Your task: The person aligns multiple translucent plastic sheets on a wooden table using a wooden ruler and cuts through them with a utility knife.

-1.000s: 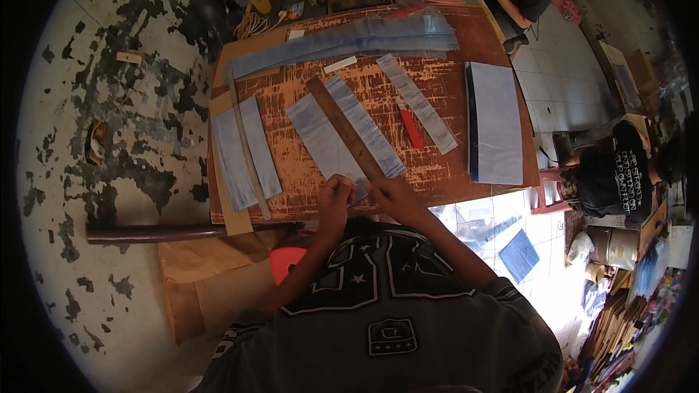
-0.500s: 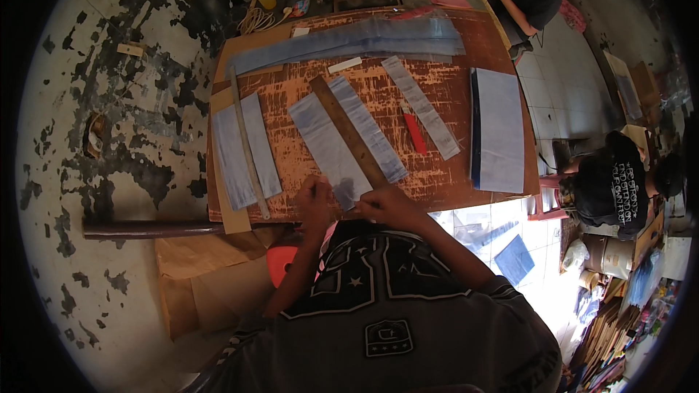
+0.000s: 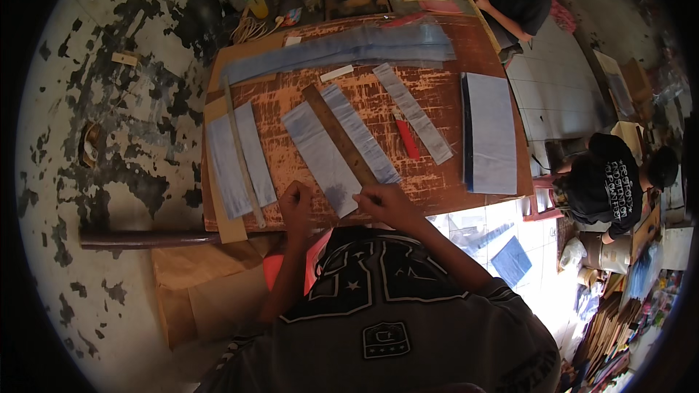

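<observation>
In front of me on the worn brown table, a blue-grey sheet lies slanted under a brown ruler. My left hand is closed, left of the sheet's near corner and apart from it; what it holds, if anything, is hidden. My right hand is closed at the ruler's near end, its fingertips beside the sheet's near corner. I cannot make out what is in its fingers. Right of the sheet lie a red-handled cutter knife and a narrow grey strip.
A thin long ruler crosses another blue-grey sheet at the left. Long blue strips lie along the far side, and a folded pale stack at the right. Two people, one far right and one seated right, are nearby.
My left hand has moved left, away from the sheet's corner and my right hand. My right hand stays near the ruler's end. The view has shifted slightly.
</observation>
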A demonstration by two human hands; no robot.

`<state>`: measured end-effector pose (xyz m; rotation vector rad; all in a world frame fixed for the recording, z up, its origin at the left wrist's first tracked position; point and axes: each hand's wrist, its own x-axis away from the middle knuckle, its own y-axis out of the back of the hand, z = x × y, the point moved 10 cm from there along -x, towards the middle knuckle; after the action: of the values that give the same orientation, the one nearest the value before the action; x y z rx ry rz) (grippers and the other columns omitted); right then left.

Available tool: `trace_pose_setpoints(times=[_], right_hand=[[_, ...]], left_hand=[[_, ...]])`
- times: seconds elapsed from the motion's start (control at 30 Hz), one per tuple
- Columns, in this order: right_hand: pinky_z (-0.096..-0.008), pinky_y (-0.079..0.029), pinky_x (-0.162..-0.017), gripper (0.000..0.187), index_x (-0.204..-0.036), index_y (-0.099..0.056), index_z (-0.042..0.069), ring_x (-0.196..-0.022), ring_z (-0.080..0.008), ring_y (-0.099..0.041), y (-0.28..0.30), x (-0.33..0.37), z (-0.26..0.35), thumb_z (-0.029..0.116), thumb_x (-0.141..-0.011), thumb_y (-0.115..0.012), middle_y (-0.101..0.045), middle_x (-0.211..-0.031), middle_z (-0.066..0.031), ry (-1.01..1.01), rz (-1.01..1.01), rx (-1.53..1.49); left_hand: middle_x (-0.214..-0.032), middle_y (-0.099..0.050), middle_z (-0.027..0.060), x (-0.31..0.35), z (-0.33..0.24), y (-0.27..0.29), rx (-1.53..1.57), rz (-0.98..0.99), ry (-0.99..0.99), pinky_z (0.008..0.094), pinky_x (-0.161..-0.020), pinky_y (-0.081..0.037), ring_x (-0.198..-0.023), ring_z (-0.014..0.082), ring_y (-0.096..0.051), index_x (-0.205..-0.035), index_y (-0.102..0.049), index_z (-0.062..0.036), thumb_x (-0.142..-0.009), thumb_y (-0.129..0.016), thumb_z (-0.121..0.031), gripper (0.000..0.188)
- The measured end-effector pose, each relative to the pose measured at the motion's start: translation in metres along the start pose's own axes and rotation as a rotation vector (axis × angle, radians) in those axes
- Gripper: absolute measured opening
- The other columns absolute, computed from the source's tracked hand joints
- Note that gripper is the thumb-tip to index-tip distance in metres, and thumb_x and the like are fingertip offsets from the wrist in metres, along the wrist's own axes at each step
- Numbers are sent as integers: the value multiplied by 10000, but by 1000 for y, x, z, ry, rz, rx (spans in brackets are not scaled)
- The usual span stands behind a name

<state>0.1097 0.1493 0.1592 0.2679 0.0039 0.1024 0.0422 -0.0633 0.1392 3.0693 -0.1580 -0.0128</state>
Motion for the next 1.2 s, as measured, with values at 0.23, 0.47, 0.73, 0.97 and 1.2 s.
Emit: trace_pose_setpoints(times=[0.23, 0.47, 0.73, 0.97, 1.2], right_hand=[[-340, -422, -547, 305, -862, -697, -16, -551, -140, -535, 11, 0, -4, 264, -973, -648, -604, -630, -112, -62, -126, -51], [-343, -457, -598, 302, -896, -700, 7, -613, -182, -592, 1, -1, 0, 291, -971, -630, -653, -710, -116, 38, -67, -56], [-315, -464, -588, 270, -956, -730, 33, -602, -124, -596, -11, 3, 2, 277, -976, -616, -643, -671, -97, 44, 48, -12], [-375, -479, -621, 311, -851, -704, 39, -645, -243, -637, -4, 5, 4, 325, -939, -619, -673, -733, -121, -7, 39, 4], [-390, -456, -605, 309, -846, -672, 11, -617, -250, -597, -10, 9, 10, 300, -947, -627, -619, -698, -143, 113, 80, 64]], left_hand=[[-777, -572, -8, 29, 11, -57, 103, 208, 205, 238, -634, -439, -694, 66, -518, -882, -594, -44, -1030, -596, -200, 215], [-815, -605, 3, 35, 0, -77, -15, 323, 177, 237, -647, -455, -722, 64, -534, -920, -624, -33, -1036, -584, -203, 210], [-844, -654, 10, 36, 6, -67, 133, 248, 324, 212, -631, -445, -726, 54, -554, -953, -633, -38, -1033, -593, -189, 176], [-850, -655, 15, 33, 4, -71, 38, 268, 188, 230, -646, -462, -741, 69, -567, -973, -619, -36, -1004, -637, -153, 122], [-809, -619, -2, 40, 13, -72, 79, 255, 301, 229, -644, -450, -723, 64, -546, -936, -613, -39, -1006, -642, -186, 166]])
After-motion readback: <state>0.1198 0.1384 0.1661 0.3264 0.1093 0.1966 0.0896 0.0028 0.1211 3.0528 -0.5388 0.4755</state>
